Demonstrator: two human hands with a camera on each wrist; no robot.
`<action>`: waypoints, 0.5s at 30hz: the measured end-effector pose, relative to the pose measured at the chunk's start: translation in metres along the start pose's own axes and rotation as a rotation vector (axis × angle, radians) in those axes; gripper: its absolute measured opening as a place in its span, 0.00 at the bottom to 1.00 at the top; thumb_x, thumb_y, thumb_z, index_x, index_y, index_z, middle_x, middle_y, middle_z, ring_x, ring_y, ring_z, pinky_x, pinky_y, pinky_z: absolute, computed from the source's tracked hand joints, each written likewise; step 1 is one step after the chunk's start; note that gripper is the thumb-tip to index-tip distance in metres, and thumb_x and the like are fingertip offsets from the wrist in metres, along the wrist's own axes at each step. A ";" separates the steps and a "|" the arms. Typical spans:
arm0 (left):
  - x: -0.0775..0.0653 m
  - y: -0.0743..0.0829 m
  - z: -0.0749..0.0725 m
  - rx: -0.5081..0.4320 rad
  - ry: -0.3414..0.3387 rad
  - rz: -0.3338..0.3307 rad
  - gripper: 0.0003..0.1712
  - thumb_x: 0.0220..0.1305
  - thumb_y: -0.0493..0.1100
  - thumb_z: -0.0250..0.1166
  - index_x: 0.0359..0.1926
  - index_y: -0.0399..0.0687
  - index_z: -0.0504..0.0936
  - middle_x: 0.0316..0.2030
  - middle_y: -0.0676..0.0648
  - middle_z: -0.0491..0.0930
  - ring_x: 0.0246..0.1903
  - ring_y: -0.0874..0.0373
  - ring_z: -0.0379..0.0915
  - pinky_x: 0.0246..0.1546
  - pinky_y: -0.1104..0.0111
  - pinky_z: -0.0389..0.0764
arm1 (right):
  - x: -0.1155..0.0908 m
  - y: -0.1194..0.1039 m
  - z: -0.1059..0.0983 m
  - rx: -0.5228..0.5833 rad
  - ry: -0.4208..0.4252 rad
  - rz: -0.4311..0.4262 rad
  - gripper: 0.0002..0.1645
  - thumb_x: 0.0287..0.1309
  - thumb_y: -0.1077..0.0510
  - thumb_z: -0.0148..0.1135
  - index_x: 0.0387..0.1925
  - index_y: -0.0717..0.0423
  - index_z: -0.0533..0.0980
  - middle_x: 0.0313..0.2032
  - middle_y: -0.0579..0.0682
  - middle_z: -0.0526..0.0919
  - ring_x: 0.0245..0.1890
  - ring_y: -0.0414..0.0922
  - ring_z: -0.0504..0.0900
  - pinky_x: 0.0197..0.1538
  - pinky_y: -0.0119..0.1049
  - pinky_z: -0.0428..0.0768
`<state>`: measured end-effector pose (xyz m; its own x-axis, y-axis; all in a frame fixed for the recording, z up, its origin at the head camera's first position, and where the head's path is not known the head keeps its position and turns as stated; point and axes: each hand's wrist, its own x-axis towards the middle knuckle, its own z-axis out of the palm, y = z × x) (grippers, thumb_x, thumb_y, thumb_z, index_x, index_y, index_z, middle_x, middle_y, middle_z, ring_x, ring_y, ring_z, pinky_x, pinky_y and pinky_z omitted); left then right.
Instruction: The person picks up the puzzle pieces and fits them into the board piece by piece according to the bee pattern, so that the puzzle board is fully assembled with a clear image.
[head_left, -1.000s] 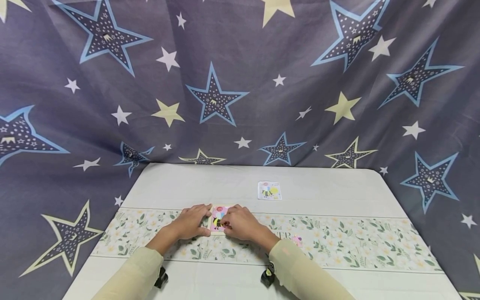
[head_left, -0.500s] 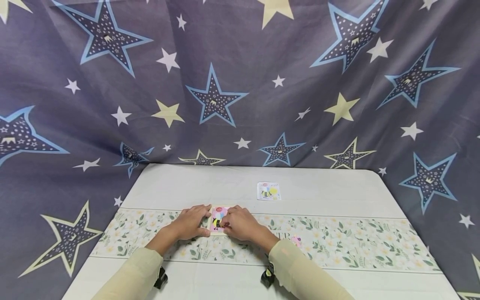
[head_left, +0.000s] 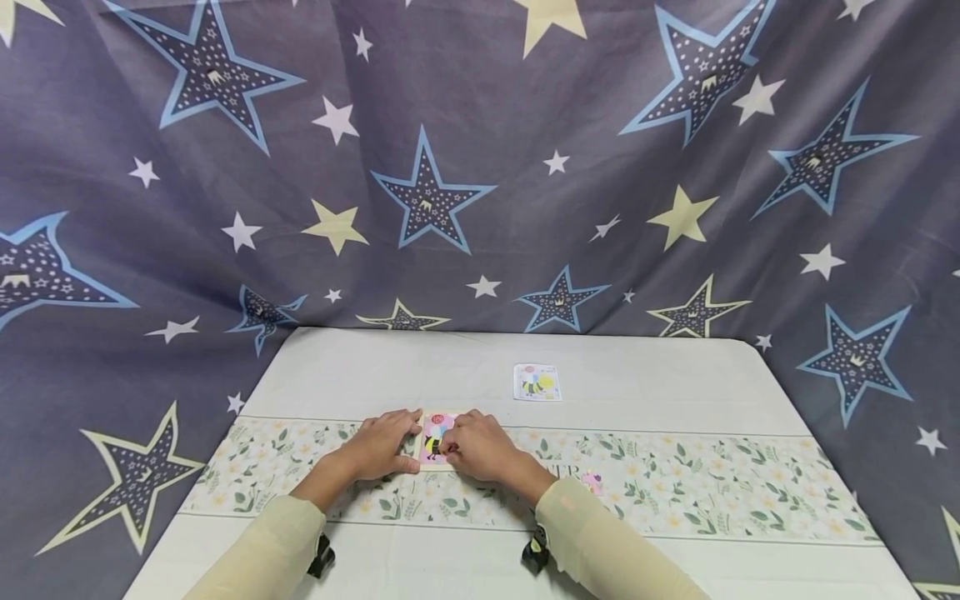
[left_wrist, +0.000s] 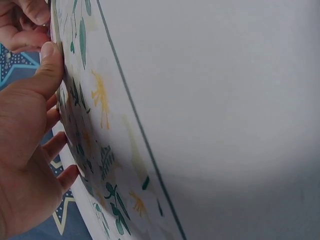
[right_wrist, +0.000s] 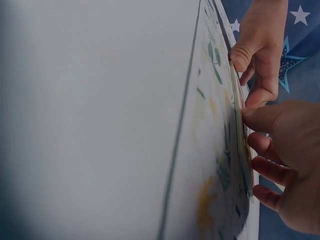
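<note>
A small square board (head_left: 437, 435), pale-rimmed with a pink picture of a bee, lies flat on the table, its right part covered by my right hand. My left hand (head_left: 380, 446) holds its left side, index finger by the far corner and thumb (left_wrist: 51, 57) at the near one. Over the right part, my right hand (head_left: 483, 447) has curled fingers and seems to pinch a small piece of the picture, mostly hidden. Seen from the right wrist, the right thumb (right_wrist: 255, 116) lies along the board's near edge.
Behind the board, to its right, lies a square card (head_left: 537, 383) with a bee and a yellow shape. A floral band (head_left: 675, 483) crosses the white table (head_left: 390, 367). A star-patterned curtain (head_left: 480, 167) hangs behind. Black devices (head_left: 536, 552) are worn under both wrists.
Both hands stay in place on the board. Only tiny finger movement of the right hand and a slight camera shift can be seen.
</note>
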<state>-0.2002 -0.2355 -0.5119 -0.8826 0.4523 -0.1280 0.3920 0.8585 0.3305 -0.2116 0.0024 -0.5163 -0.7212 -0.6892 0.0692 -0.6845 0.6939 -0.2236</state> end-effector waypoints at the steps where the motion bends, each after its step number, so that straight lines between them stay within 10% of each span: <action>1: 0.000 0.000 0.000 0.000 0.000 0.000 0.38 0.59 0.61 0.72 0.63 0.46 0.75 0.76 0.41 0.63 0.75 0.39 0.59 0.67 0.36 0.62 | 0.000 0.000 0.000 0.002 -0.006 -0.005 0.06 0.65 0.48 0.67 0.42 0.36 0.87 0.41 0.38 0.84 0.51 0.43 0.80 0.51 0.43 0.78; 15: 0.001 -0.002 0.001 -0.007 -0.015 -0.002 0.38 0.59 0.62 0.72 0.63 0.47 0.75 0.77 0.42 0.63 0.76 0.40 0.58 0.69 0.37 0.61 | -0.025 0.014 -0.021 0.081 -0.028 -0.048 0.16 0.67 0.50 0.64 0.54 0.43 0.85 0.51 0.43 0.85 0.60 0.46 0.79 0.61 0.45 0.77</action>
<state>-0.2018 -0.2359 -0.5137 -0.8793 0.4544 -0.1427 0.3886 0.8576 0.3369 -0.2050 0.0337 -0.5011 -0.6837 -0.7277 0.0544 -0.7066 0.6416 -0.2983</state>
